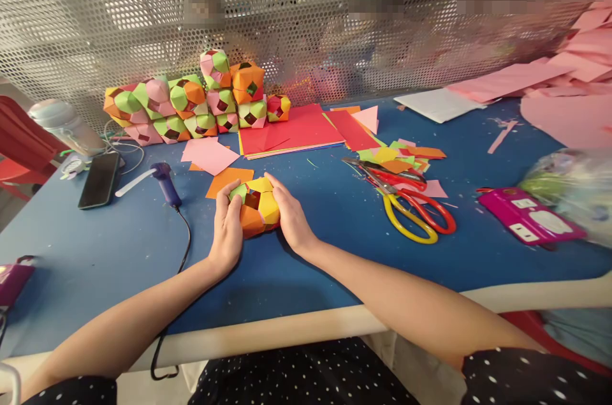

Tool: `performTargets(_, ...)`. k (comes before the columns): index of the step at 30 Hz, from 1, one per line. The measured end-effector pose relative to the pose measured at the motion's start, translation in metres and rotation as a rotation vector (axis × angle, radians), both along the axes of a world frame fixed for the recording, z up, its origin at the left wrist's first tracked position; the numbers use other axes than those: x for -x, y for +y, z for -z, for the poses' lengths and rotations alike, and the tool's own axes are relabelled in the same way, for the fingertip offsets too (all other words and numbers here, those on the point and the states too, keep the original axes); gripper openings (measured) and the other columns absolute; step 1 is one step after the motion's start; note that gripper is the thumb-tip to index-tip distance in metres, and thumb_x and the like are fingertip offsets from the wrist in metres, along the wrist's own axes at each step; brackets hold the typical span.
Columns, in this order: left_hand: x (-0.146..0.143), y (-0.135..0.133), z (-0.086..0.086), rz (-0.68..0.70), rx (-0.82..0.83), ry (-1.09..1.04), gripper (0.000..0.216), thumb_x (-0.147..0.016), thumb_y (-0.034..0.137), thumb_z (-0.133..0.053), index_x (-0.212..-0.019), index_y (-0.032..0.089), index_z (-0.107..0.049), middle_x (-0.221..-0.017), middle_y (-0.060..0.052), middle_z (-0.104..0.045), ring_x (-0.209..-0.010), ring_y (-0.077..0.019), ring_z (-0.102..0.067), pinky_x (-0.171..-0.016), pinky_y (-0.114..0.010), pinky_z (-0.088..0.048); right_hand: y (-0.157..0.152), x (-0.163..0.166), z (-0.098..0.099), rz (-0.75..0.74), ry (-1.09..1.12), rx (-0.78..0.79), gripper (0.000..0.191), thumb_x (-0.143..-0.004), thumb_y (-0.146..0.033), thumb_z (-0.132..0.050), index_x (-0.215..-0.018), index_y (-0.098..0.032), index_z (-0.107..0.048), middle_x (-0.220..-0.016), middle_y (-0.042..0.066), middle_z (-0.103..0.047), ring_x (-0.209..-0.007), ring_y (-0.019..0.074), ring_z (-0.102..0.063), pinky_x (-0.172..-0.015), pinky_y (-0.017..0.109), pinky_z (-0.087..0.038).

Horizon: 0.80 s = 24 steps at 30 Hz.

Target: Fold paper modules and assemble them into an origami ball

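Left hand: cupping paper ball, centre of frame.
Right hand: cupping opposite side.
Paper ball: likely best pressed gently, evenly.

A paper ball is held between the left hand and the right hand, gripped from opposite sides. It is formed of folded, puffed panels: yellow is shown at the top and right, light green at the upper left, orange below, and a little red at the lower right. A dark, angular opening is framed by the panels and turned upward. Whether the table is touched cannot be told.
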<state>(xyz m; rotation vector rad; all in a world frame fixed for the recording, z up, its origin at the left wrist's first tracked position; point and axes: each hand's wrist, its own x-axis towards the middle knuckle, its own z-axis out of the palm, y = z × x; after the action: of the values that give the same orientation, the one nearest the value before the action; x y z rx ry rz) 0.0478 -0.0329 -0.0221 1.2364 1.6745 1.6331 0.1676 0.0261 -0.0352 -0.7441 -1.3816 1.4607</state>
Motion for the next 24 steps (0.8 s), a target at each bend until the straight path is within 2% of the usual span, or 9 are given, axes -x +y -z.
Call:
performTargets(6,0.002,0.000,-0.005,0.008,0.003,0.019,0.032,-0.096,0.040,-0.041,-0.118,0.022,-0.056,-0.122,-0.005,-0.059,-0.114,-0.0204,-0.055,-0.101,-0.033,-0.042,-0.003,-0.001,-0.002,0.030,-0.065,-0.049,0.062,-0.093,-0.061,-0.037,-0.139,-0.022,-0.051,-0.147,0.004,-0.049,-0.139,0.0186,-0.040,-0.119,0.037,-0.026)
performTargets(14,0.007,0.001,-0.007,0.036,0.025,0.059,0.036,-0.096,0.046,-0.040,-0.116,0.023,-0.058,-0.120,-0.005,-0.061,-0.114,-0.0216,-0.056,-0.102,-0.034,-0.041,-0.002,-0.004,0.000,0.020,-0.092,-0.147,0.055,-0.095,-0.057,-0.039,-0.138,-0.027,-0.052,-0.145,0.001,-0.051,-0.137,0.0185,-0.041,-0.118,0.036,-0.026)
performTargets(19,0.012,0.003,-0.002,0.061,0.019,0.048,0.038,-0.096,0.048,-0.039,-0.118,0.024,-0.058,-0.121,-0.005,-0.062,-0.116,-0.0226,-0.056,-0.101,-0.035,-0.043,0.001,-0.005,0.000,-0.008,-0.077,-0.101,0.055,-0.094,-0.058,-0.041,-0.139,-0.028,-0.051,-0.147,0.000,-0.049,-0.139,0.0190,-0.040,-0.118,0.037,-0.025)
performTargets(24,0.014,0.006,0.007,-0.015,-0.021,-0.024,0.042,-0.097,0.048,-0.033,-0.134,0.030,-0.045,-0.137,-0.005,-0.054,-0.126,-0.0226,-0.052,-0.104,-0.039,-0.043,0.009,-0.004,0.001,0.078,0.011,0.024,0.061,-0.092,-0.061,-0.043,-0.142,-0.026,-0.046,-0.152,0.002,-0.041,-0.142,0.0210,-0.034,-0.119,0.041,-0.023)
